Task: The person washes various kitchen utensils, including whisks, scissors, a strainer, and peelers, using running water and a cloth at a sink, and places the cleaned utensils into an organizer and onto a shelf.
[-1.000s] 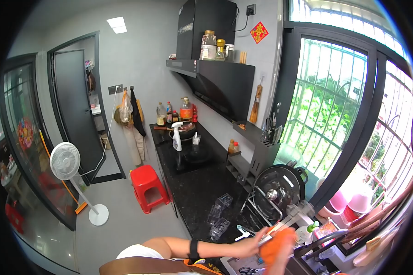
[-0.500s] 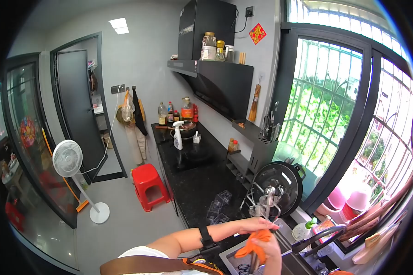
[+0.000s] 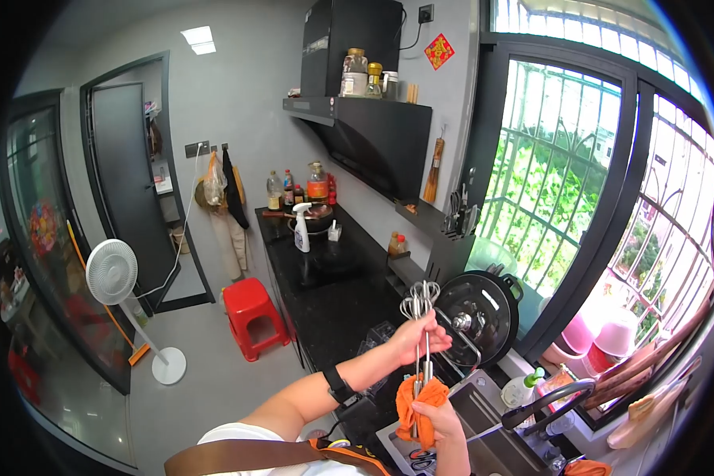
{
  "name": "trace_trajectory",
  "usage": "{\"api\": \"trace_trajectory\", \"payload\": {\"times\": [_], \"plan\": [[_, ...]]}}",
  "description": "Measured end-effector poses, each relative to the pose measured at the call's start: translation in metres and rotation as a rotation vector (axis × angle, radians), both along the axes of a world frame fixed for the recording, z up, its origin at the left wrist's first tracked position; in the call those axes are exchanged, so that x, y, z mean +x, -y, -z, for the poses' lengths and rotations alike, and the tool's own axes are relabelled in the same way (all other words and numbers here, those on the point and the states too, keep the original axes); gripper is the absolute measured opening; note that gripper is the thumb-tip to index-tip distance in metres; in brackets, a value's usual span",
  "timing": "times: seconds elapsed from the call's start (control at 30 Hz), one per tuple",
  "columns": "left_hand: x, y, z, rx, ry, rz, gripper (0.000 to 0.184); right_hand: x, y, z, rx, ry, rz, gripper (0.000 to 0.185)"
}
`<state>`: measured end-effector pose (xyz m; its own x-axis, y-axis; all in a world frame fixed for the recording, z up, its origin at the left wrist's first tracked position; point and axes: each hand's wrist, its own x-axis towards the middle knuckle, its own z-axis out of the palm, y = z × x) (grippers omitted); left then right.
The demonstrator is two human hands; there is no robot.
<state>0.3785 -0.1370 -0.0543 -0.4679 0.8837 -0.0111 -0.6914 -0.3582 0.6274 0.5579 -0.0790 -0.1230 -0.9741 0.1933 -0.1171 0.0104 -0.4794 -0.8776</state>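
Note:
My left hand (image 3: 420,336) is closed around the thin shafts of a pair of metal mixer beaters (image 3: 423,295), just below their wire heads, which point up. Below it, my right hand (image 3: 444,422) grips an orange cloth (image 3: 420,401) wrapped around the lower shafts. Both hands are over the near edge of the sink (image 3: 484,401). A pair of scissors (image 3: 422,458) lies close under the right hand. Clear plastic pieces (image 3: 377,337) rest on the black counter beside my left forearm, which partly hides them.
Behind the hands a black pan lid (image 3: 480,321) leans upright. To the right are the dark faucet (image 3: 547,404) and a soap bottle with a green pump (image 3: 523,386). A spray bottle (image 3: 301,228) stands on the far counter (image 3: 325,317). A red stool (image 3: 254,317) is on the floor.
The beaters have come up and now stand nearly upright, heads higher. My left hand has moved up and left, away from my right hand, which keeps the orange cloth around the shafts.

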Motion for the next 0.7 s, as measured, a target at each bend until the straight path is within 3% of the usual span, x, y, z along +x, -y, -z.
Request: {"api": "trace_trajectory", "payload": {"times": [0.27,0.4,0.5,0.6,0.7], "plan": [[-0.086,0.026,-0.042,0.13,-0.036,0.089,0.043,-0.054,0.039,-0.063,-0.034,-0.058,0.069,0.034],[-0.15,0.054,-0.058,0.35,-0.16,0.349,0.045,-0.116,0.032,-0.081,0.08,-0.151,0.166,0.036],[-0.183,0.068,-0.082,0.2,-0.365,0.452,0.052,-0.177,0.037,-0.125,0.164,-0.177,0.2,0.036],[-0.214,0.068,-0.098,0.072,-0.454,0.157,0.035,-0.24,0.057,-0.137,0.229,-0.201,0.268,0.035],[-0.252,0.076,-0.125,0.109,-0.433,0.148,0.026,-0.29,0.081,-0.139,0.235,-0.267,0.333,0.036]]}}
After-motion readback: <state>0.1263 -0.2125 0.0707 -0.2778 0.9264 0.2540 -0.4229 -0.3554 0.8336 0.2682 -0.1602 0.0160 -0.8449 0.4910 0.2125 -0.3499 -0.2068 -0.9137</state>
